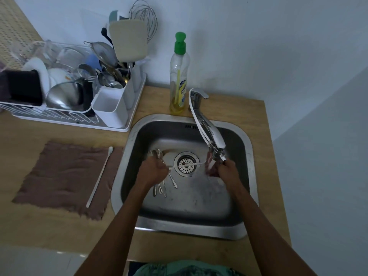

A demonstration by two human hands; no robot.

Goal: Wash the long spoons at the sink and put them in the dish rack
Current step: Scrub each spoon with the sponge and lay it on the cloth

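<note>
both hands were held over the sink (pixel 247 148). the left hand (pixel 154 171) was closed around a bunch of spoons (pixel 162 188). their bowls stuck out past the hand toward the back of the sink, and their handles stuck out toward the front. a thin white spoon (pixel 187 165) was also held by this hand, and it was stretched across the drain (pixel 186 164) toward the right hand (pixel 227 170).

the right hand was closed on a reddish sponge (pixel 209 166), just under the tip of the tap (pixel 207 126). the far end of the white spoon was met by the sponge. it could not be told if water was running, because that part was blurred.

one more long white spoon (pixel 99 177) was left on a brown cloth (pixel 63 176) on the counter (pixel 239 106), to the left of the sink. it was laid at a slant along the cloth's right edge.

the rack (pixel 79 120) was set at the back left, near the sink's corner. it was filled with bowls, lids and a white cup (pixel 110 108) of cutlery. a whisk (pixel 143 16) was stood up behind it. a soap bottle (pixel 179 76) with a green cap was placed just beside the base of the tap, by the wall.
</note>
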